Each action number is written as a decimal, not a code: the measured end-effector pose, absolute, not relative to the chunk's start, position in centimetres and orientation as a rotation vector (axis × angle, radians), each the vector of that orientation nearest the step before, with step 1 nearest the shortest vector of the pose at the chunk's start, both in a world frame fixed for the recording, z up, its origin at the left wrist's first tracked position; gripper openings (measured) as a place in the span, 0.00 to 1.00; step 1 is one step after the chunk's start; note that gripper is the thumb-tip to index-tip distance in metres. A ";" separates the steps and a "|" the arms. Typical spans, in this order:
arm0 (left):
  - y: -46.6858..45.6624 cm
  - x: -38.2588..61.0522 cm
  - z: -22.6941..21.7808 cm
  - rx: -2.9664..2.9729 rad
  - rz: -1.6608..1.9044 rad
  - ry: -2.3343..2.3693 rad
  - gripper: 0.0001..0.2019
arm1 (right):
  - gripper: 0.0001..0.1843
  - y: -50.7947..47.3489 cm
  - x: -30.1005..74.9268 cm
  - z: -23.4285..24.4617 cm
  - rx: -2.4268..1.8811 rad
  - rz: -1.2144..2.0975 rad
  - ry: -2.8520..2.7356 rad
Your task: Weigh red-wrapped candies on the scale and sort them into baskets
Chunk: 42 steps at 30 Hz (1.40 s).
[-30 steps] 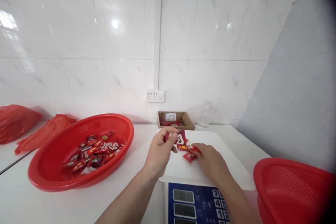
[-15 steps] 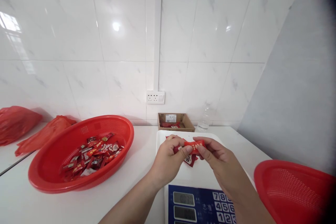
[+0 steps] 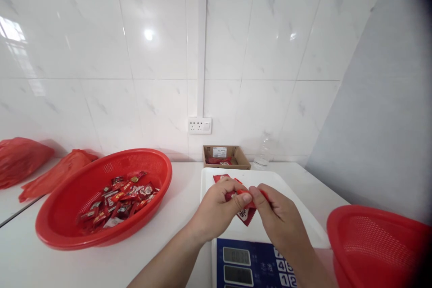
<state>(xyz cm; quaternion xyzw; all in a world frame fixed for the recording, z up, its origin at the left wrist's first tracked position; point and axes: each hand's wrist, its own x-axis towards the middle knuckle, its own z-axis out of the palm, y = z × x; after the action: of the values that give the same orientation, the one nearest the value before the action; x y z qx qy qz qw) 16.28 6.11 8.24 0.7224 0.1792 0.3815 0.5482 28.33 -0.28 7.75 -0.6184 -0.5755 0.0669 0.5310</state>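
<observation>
Over the white weighing pan of an electronic scale (image 3: 297, 216), my left hand (image 3: 214, 211) and my right hand (image 3: 283, 218) meet with thumbs almost touching. Both pinch a small bright-red candy wrapper (image 3: 251, 204); fingers cover most of it, so its contents are hidden. Below them a darker red snack packet (image 3: 245, 217) with a white label lies on the pan, partly covered by my left hand. Another red packet corner (image 3: 221, 177) shows behind my left fingers.
To the left stands a red plastic basket (image 3: 60, 239) with several wrapped snacks (image 3: 124, 198). Red plastic bags (image 3: 25, 162) lie beyond it. A cardboard box (image 3: 241, 157) and a clear bottle (image 3: 263, 153) are by the wall. Another red basket (image 3: 378, 234) is at right.
My hands have drawn closer together and the right one has rolled inward. The wrapper, stretched out with its lettering showing before, is now bunched between my fingertips.
</observation>
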 end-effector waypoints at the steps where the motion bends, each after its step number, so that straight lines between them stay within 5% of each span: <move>1: 6.2 16.2 8.2 1.704 0.895 0.410 0.12 | 0.23 -0.2 28.2 7.7 -1.467 0.139 -1.375; 19: 5.4 16.5 7.9 1.749 1.149 0.452 0.13 | 0.21 0.0 28.2 7.6 -1.413 0.366 -1.411; 42: 5.5 15.9 8.0 1.829 1.010 0.331 0.25 | 0.20 -0.4 26.8 7.3 -1.200 -0.043 -1.440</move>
<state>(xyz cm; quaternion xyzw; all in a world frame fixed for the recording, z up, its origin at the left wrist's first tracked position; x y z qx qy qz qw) 15.87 5.46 8.04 0.7533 0.1361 0.4160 0.4909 26.84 -0.39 7.31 -0.5158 -0.6191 -0.0183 0.5919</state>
